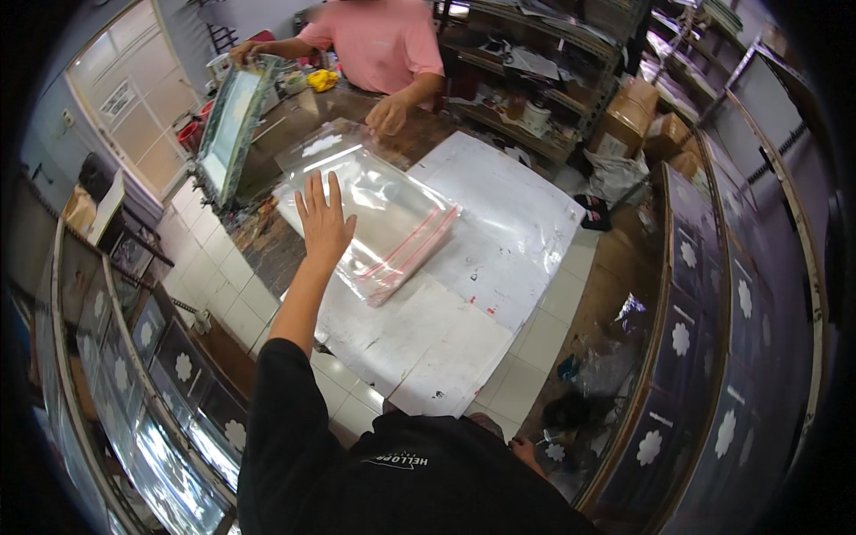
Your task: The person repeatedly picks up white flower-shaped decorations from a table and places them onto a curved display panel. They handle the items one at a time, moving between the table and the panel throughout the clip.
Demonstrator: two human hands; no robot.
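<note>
My left hand [326, 218] is stretched out with fingers spread, at the left edge of a stack of clear plastic bags [383, 214] with pinkish-red strips along one end. Under the stack lies a worn white sheet [499, 205] covering part of the table. Low in the picture, beside my body, my right hand [524, 449] shows only in part; its fingers are too small to read. Across the table, a co-worker's hand [390, 116] is at a clear bag with a white print [325, 143]. The co-worker's other hand [242, 52] holds up a tilted printing screen [234, 125].
Drying racks with printed dark sheets stand to the left [183, 366] and right [682, 339]. A metal shelf [544, 71] and cardboard boxes [627, 116] are at the back right. A yellow cloth [322, 80] lies near the co-worker. The tiled floor [218, 259] shows beside the table.
</note>
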